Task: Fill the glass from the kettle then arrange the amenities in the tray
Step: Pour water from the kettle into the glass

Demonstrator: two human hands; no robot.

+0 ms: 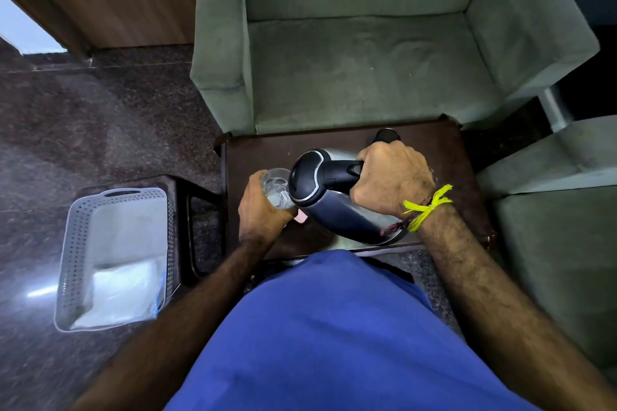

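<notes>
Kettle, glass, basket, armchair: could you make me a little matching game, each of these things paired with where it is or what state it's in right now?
Things:
1. kettle
2. glass
3. perforated basket
4. green armchair

Places or states:
A. on the dark floor, with a white packet inside
B. tilted, its handle gripped by the right hand
C. unoccupied, behind the dark wooden table
D. held in the left hand, at the kettle's spout

Pairs: 1-B, 2-D, 3-A, 4-C

no legible text, no labels, no brands, no numbers anywhere
</notes>
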